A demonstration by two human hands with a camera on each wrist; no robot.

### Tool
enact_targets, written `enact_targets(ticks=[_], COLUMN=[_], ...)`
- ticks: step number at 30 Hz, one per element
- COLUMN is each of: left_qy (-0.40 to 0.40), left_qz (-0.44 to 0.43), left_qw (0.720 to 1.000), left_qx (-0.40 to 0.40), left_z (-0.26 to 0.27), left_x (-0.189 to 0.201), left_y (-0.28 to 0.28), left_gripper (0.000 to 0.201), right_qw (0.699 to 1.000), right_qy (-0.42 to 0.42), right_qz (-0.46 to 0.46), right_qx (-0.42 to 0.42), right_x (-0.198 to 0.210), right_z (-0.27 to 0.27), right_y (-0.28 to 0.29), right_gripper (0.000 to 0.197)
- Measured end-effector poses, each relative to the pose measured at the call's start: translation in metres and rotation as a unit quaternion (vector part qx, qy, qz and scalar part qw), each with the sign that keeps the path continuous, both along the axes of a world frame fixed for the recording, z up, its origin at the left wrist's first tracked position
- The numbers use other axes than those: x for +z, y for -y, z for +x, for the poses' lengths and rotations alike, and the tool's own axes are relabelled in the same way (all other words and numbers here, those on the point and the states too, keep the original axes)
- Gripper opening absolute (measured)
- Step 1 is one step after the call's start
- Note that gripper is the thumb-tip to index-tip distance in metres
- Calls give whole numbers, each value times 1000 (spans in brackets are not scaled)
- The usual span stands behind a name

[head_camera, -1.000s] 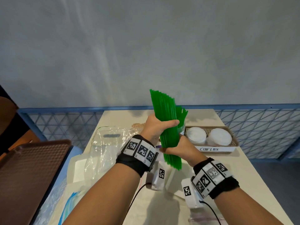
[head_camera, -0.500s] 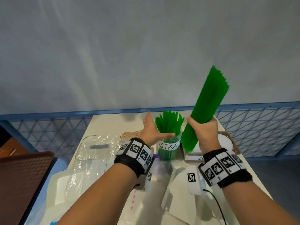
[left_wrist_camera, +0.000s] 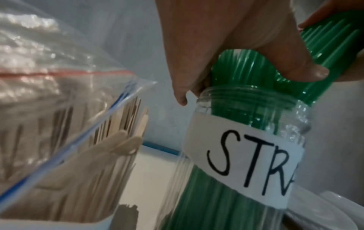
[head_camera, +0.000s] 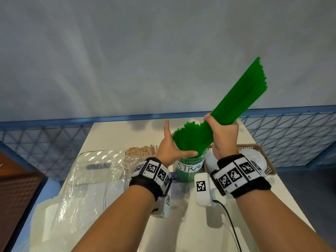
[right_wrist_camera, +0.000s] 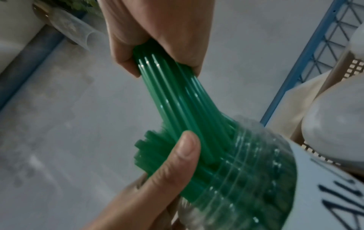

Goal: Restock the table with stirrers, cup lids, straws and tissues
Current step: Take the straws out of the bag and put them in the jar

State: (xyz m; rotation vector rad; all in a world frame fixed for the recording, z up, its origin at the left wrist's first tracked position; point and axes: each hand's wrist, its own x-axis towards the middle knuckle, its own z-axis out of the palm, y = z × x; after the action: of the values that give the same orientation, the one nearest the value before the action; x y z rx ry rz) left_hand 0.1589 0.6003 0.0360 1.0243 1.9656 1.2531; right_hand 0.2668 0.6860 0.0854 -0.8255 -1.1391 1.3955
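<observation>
My right hand grips a thick bundle of green straws that tilts up to the right. The bundle's lower ends enter the mouth of a clear jar labelled STRAWS. My left hand cups the straws standing in the jar, fingers straight behind them and thumb laid across their front. The left wrist view shows that thumb pressing the green straws above the jar. In the right wrist view my right hand squeezes the bundle above the jar.
Wooden stirrers stand left of the jar, behind a crumpled clear plastic bag. A brown basket with white cup lids sits to the right. A brown tray lies off the table's left edge. Blue lattice fencing runs behind.
My right hand has carried the straw bundle left and down, so its lower ends now sit in the jar. My left hand has closed in around the jar's straws.
</observation>
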Motion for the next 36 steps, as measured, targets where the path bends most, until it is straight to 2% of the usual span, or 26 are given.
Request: enact_targets(ticks=[2, 6, 12, 14, 15, 18, 21, 26, 28, 31, 34, 36], left_qy=[-11, -26, -39, -28, -21, -8, 9, 18, 15, 7, -6, -5], left_qz=[1, 6, 50, 56, 58, 70, 83, 96, 100, 102, 109, 114], left_qw=[1000, 1000, 998, 997, 996, 996, 995, 994, 993, 992, 991, 991], left_qx=[-4, 2, -28, -50, -59, -56, -47, -52, -62, -75, -83, -75], left_z=[0, -5, -11, -11, -11, -8, -5, -4, -4, -2, 0, -1], left_x=[-1, -8, -19, -18, -18, -17, -16, -15, -12, -8, -9, -10], left_y=[1, -1, -3, -3, -3, -4, -4, -3, -3, -5, -7, -7], left_gripper=[131, 122, 91, 92, 94, 94, 89, 93, 95, 92, 94, 94], right_qw=[1000, 998, 983, 980, 980, 978, 979, 983, 980, 975, 967, 962], right_qy=[3, 60, 162, 175, 176, 185, 179, 125, 102, 88, 146, 172], right_qz=[1, 16, 90, 96, 93, 80, 65, 4, -12, 18, 52, 59], right_qx=[1, 16, 8, 17, 21, 41, 70, 133, 170, 206, 204, 203], right_x=[-5, -20, -32, -31, -33, -37, -42, -52, -53, -49, -52, -53], right_z=[-5, -10, -13, -11, -10, -10, -15, -9, -5, 2, 3, 3], right_y=[1, 10, 24, 27, 27, 29, 27, 20, 18, 18, 16, 15], right_gripper=[17, 15, 54, 51, 44, 34, 55, 48, 57, 76, 96, 96])
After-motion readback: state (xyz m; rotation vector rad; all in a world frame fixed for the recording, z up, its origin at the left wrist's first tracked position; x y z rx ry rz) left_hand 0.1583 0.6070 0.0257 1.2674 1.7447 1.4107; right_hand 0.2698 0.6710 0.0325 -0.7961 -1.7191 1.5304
